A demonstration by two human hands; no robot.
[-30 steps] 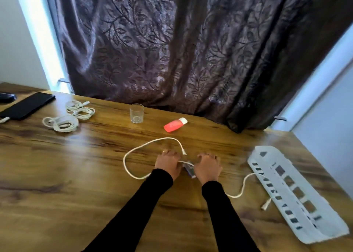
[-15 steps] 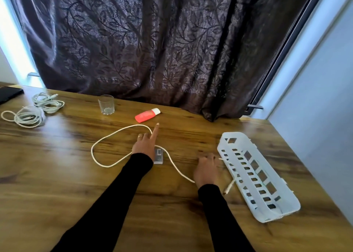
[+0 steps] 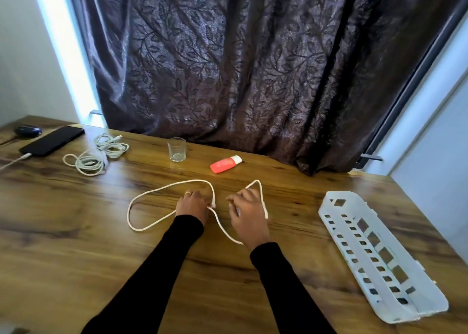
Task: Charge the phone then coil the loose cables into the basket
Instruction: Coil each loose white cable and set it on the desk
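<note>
Risk of the loop springing open: the white cable lies in one wide loop on the wooden table, and I judge it is stiff enough to open again if the left hand lets go at the crossing point.
Risk of the free end: the short end with its plug hangs at the right side of the right hand; it may whip or catch on the hand when the next turn is made (the plug is heavier than the cord).
Risk near the glass: the small glass and the red tube stand just beyond the loop, so a wide swing of the cable can push them.
Left hand: fingers curled, it pinches the cable where two parts of it cross, low on the table.
Right hand: fingers bent around the cable, which rises in a small peak above the knuckles; how tight the grip is, I cannot tell.
Cable look: thin, white, smooth, not knotted.
Cable place: in the middle of the table, between the two coiled cables at the far left and the white basket at the right.
Basket: long, with slots, well apart from the hands; no cable shows in it.
Phone: the black phone lies at the far left with a cord at its near end.
</note>
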